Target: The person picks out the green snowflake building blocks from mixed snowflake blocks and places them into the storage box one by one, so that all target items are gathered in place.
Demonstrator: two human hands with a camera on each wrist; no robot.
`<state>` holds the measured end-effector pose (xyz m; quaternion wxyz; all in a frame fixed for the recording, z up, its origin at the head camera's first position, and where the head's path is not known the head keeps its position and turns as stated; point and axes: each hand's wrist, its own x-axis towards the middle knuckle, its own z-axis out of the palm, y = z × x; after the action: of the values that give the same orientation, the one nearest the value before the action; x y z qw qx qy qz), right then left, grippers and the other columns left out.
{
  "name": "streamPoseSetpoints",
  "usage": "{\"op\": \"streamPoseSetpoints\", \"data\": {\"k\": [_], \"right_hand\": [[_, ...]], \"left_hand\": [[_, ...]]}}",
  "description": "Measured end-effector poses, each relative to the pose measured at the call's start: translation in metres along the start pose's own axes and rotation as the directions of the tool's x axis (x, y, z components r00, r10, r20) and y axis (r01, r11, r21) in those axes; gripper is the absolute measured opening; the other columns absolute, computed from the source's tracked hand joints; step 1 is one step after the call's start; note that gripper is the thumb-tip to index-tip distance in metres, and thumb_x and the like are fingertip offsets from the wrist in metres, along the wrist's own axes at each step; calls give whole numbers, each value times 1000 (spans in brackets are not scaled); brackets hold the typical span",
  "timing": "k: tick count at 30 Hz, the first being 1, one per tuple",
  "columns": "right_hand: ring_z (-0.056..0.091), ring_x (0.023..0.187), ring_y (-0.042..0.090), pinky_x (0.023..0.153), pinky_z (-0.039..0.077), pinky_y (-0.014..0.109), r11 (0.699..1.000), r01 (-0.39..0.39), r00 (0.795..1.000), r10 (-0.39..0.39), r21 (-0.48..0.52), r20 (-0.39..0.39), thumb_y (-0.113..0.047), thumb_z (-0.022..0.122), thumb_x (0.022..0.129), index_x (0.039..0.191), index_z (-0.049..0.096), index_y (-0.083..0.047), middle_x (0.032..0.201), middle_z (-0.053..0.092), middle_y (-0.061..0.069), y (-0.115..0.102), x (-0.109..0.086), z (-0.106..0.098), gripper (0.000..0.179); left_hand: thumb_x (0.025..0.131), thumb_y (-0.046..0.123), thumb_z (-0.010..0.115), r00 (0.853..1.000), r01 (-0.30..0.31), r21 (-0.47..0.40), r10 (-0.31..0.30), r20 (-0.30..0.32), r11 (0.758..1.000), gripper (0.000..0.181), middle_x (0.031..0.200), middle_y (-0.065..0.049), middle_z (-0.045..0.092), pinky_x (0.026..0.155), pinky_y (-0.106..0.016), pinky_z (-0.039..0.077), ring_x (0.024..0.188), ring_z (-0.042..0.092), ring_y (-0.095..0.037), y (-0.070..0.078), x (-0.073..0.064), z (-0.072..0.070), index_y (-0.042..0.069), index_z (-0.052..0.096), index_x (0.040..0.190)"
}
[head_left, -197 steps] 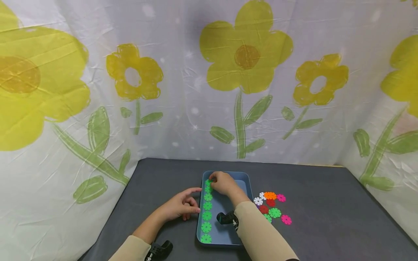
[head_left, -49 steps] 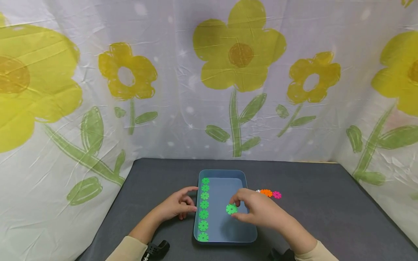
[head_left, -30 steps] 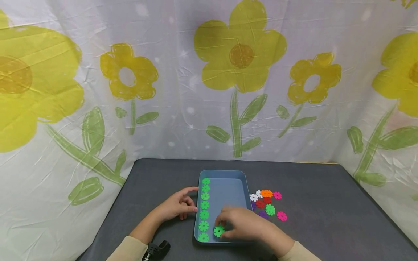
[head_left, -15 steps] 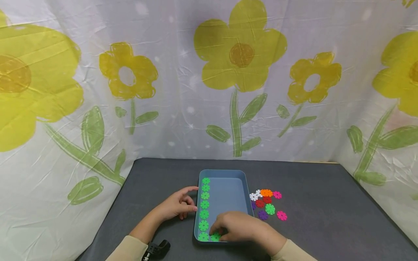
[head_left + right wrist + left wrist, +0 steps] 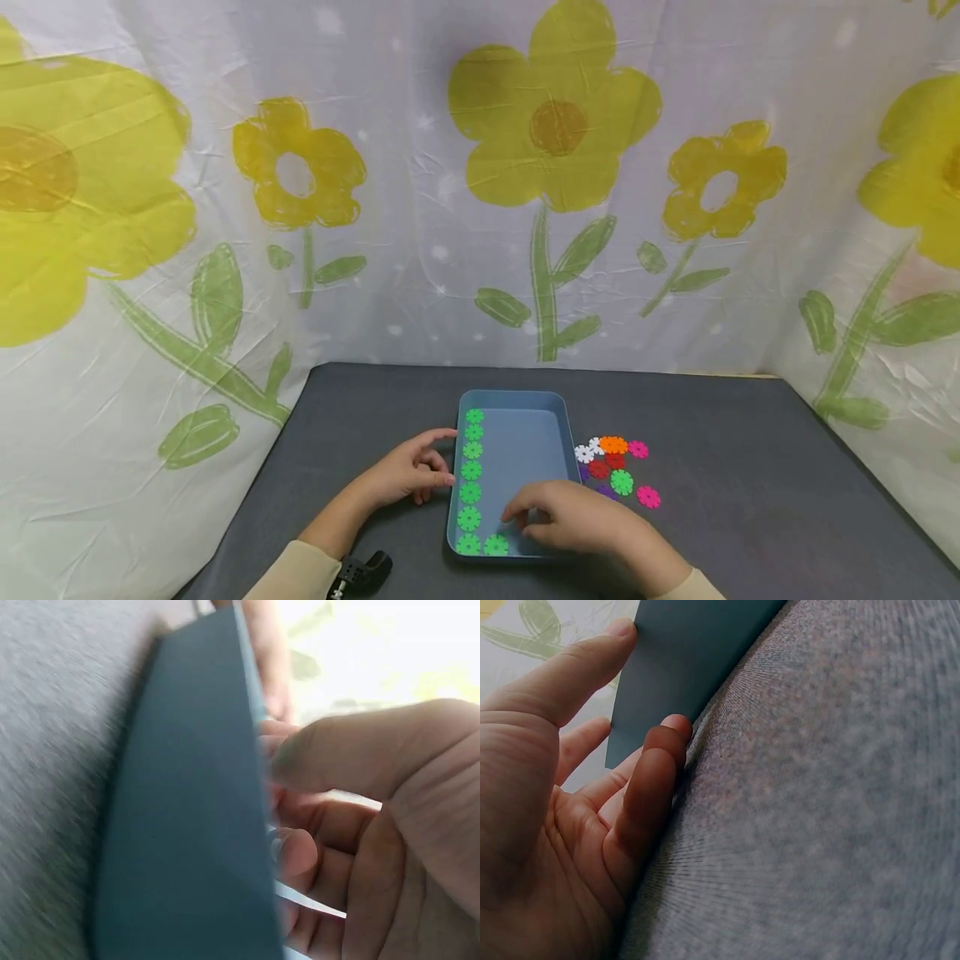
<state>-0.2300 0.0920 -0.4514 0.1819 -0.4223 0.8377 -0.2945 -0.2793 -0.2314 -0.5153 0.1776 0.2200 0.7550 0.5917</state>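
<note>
The blue tray (image 5: pixel 521 446) lies on the table with a column of several green notched, flower-like discs (image 5: pixel 470 471) along its left wall. Beside the nearest of these, at the front of the tray, lies another green disc (image 5: pixel 496 545). Just right of that disc, my right hand (image 5: pixel 570 515) hovers over the tray with bent fingers and nothing between them. In the right wrist view, the tray's wall (image 5: pixel 184 810) hides some fingertips. My left hand (image 5: pixel 405 473) rests at the tray's left side, thumb and index fingertips against the wall, other fingers loosely curled.
Right of the tray lies a loose group of discs: white (image 5: pixel 584 454), orange (image 5: pixel 613 445), red (image 5: pixel 598 469), pink (image 5: pixel 648 497), green (image 5: pixel 622 482) and purple, partly hidden by my right hand. A flower-printed curtain (image 5: pixel 420 275) stands behind the dark table (image 5: pixel 750 500).
My right hand brought a green disc to the front of the tray, set it beside the column, let go and drew back slightly right. The left hand stays at the tray's side.
</note>
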Motion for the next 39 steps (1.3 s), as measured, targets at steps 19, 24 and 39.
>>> {"op": "streamPoseSetpoints", "data": {"k": [19,24,39], "right_hand": [[52,64,6,64,49,26,993,24,970,6,119,-245,-3,68,98,122,71,-14,101,66,-1,14,-42,-48,27],[52,64,7,61,50,27,986,-9,962,54,165,-269,-7,69,98,124,71,-14,100,65,2,28,-53,-57,27],[54,70,18,62,49,31,961,-192,938,240,201,-252,-6,74,92,119,70,0,95,63,6,77,-77,-71,28]], "left_hand": [[96,16,75,1000,7,22,-7,-15,1000,77,94,-9,70,55,-34,52,59,58,-17,1,-3,-1,5,31,159],[95,17,76,1000,20,17,-19,-25,1000,79,94,-9,70,55,-34,51,60,57,-19,1,-2,1,6,32,159],[97,16,75,1000,1,18,0,-10,1000,77,95,-10,71,55,-34,52,60,58,-19,1,0,1,5,31,159]]}}
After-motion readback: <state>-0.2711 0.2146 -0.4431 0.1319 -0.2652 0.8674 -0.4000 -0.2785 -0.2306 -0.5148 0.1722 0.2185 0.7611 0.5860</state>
